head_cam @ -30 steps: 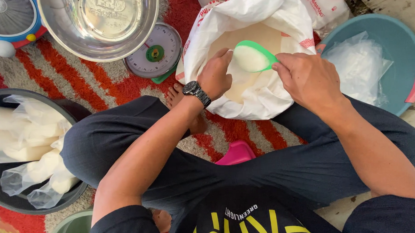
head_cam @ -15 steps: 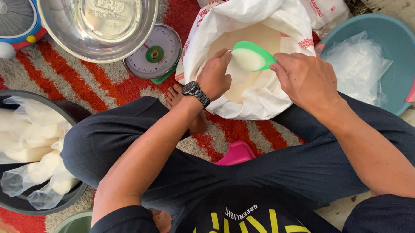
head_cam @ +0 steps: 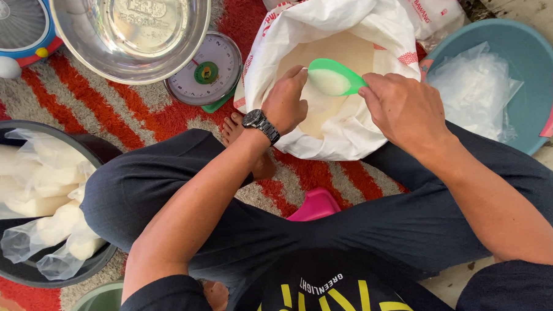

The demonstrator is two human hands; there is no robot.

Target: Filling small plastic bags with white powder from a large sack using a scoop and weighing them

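GRIP: right hand (head_cam: 403,111) clamps loaded green scoop (head_cam: 335,78); left hand (head_cam: 285,103) pinches clear bag at 9 o'clock | RISK: scoop tilt spills flour outside white sack (head_cam: 343,141).

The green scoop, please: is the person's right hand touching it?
Touching. The head view shows the right hand gripping the green scoop by its handle above the white sack.

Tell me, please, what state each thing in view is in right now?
Large white woven sack: open, rim rolled down, part full of pale powder.
Green plastic scoop: loaded with powder, held by right hand.
Left hand: resting inside the sack mouth.
Round steel bowl: empty.
Dark round tub: holding filled clear bags.
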